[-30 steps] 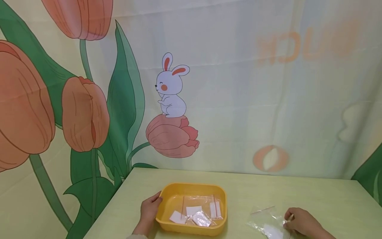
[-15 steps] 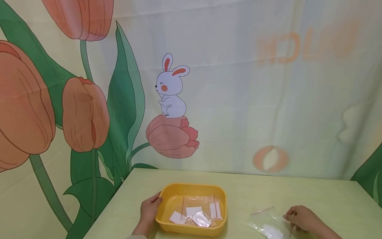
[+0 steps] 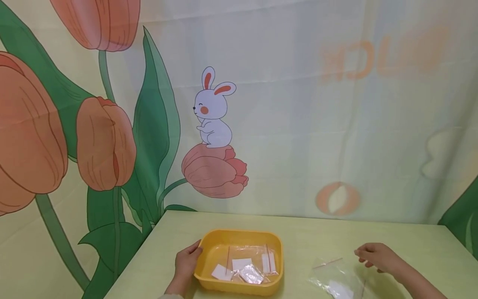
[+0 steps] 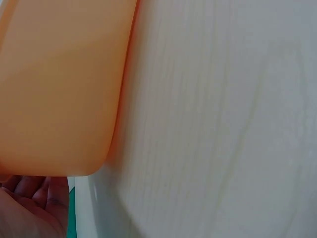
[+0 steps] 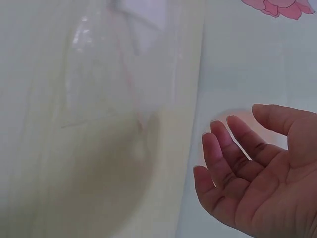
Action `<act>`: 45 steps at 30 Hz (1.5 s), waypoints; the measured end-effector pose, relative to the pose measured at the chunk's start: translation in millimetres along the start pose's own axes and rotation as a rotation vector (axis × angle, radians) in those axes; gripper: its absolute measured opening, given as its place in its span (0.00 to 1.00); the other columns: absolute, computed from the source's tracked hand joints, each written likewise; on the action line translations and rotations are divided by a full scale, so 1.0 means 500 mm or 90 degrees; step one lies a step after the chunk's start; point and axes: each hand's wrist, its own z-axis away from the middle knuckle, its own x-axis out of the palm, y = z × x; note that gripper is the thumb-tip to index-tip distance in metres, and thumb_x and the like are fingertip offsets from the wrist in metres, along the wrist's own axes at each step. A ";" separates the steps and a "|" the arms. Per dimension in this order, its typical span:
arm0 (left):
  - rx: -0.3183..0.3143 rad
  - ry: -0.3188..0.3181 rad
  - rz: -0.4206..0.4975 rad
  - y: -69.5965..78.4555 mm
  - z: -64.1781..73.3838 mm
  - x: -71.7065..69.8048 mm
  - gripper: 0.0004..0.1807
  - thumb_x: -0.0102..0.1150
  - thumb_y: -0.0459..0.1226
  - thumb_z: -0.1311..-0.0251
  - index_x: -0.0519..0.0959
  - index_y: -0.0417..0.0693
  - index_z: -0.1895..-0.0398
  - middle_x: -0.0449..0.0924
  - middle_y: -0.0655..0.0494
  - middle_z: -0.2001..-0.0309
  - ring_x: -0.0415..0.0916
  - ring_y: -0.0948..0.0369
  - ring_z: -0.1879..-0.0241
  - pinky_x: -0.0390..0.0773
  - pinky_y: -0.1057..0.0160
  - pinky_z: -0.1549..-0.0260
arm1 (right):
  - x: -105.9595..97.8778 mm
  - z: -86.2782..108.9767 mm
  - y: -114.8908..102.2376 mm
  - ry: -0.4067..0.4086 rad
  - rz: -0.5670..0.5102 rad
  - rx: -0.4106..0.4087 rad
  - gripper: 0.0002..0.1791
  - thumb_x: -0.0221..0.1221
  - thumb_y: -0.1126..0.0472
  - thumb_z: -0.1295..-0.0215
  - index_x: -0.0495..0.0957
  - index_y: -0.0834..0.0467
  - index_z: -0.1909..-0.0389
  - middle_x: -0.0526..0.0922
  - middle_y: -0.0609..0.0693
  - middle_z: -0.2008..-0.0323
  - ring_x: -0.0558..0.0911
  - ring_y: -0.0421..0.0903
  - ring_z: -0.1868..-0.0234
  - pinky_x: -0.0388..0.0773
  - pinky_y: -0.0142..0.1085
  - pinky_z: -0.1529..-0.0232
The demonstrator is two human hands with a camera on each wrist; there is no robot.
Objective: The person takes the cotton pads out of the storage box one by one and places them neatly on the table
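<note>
The left hand (image 3: pixel 186 263) grips the left side of a yellow plastic tray (image 3: pixel 209 282), thumb along its rim. In the left wrist view its curled fingers show under the edge of the orange-looking tray wall (image 4: pixel 59 109). Inside the tray lie clear zip bags (image 3: pixel 246 251) with red seal lines and several white pieces (image 3: pixel 222 272). To the right, clear zip bags (image 3: pixel 332 270) with white contents lie on the table. Above and beside them hovers the right hand (image 3: pixel 381 258), holding nothing. In the right wrist view its fingers are loosely bent and spread, apart from the bag (image 5: pixel 114 74).
A pale yellow-green table (image 3: pixel 298 232) carries the tray and bags. Behind it hangs a cloth backdrop (image 3: pixel 280 124) printed with tulips and a white rabbit (image 3: pixel 214 124). The table's left edge runs down beside the left hand.
The right hand has let go of the zip bag at the right and risen off it, its fingers loosening. The left hand and the tray have stayed put.
</note>
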 end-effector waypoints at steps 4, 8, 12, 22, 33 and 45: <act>0.000 -0.002 0.001 -0.002 0.000 0.001 0.22 0.50 0.33 0.27 0.74 0.31 0.34 0.72 0.33 0.32 0.70 0.38 0.30 0.77 0.43 0.34 | -0.007 -0.003 -0.016 0.005 0.006 -0.019 0.26 0.51 0.51 0.22 0.76 0.72 0.42 0.86 0.61 0.53 0.85 0.50 0.54 0.82 0.42 0.62; 0.002 -0.002 -0.001 0.000 0.002 0.001 0.22 0.49 0.32 0.27 0.73 0.31 0.34 0.71 0.33 0.31 0.69 0.37 0.30 0.76 0.42 0.33 | -0.010 -0.009 -0.036 0.005 0.013 -0.025 0.27 0.51 0.50 0.22 0.75 0.72 0.41 0.87 0.62 0.53 0.85 0.48 0.54 0.83 0.42 0.62; 0.004 0.000 -0.008 0.004 0.004 -0.001 0.22 0.49 0.33 0.27 0.73 0.31 0.33 0.71 0.33 0.31 0.68 0.37 0.29 0.75 0.42 0.32 | -0.008 -0.014 -0.059 0.005 0.020 -0.047 0.26 0.51 0.50 0.22 0.76 0.71 0.42 0.87 0.60 0.53 0.85 0.47 0.55 0.82 0.41 0.63; -0.010 -0.002 -0.003 0.002 0.001 -0.003 0.22 0.49 0.33 0.26 0.72 0.31 0.33 0.70 0.34 0.30 0.67 0.37 0.28 0.74 0.42 0.31 | 0.012 -0.039 -0.133 -0.034 -0.016 -0.090 0.24 0.52 0.51 0.23 0.77 0.68 0.43 0.86 0.59 0.53 0.85 0.46 0.55 0.82 0.39 0.63; -0.019 0.000 -0.002 0.002 0.000 0.000 0.22 0.49 0.33 0.26 0.72 0.32 0.32 0.69 0.34 0.30 0.66 0.38 0.27 0.74 0.42 0.31 | 0.019 -0.063 -0.230 -0.101 -0.022 -0.130 0.25 0.55 0.51 0.24 0.76 0.68 0.40 0.87 0.58 0.53 0.86 0.45 0.55 0.84 0.38 0.59; -0.016 0.002 0.002 0.004 0.001 0.002 0.22 0.49 0.33 0.26 0.72 0.32 0.33 0.69 0.34 0.30 0.67 0.38 0.27 0.74 0.42 0.31 | 0.033 -0.101 -0.336 -0.183 0.013 -0.143 0.22 0.57 0.54 0.25 0.78 0.67 0.42 0.87 0.58 0.50 0.87 0.46 0.53 0.88 0.43 0.46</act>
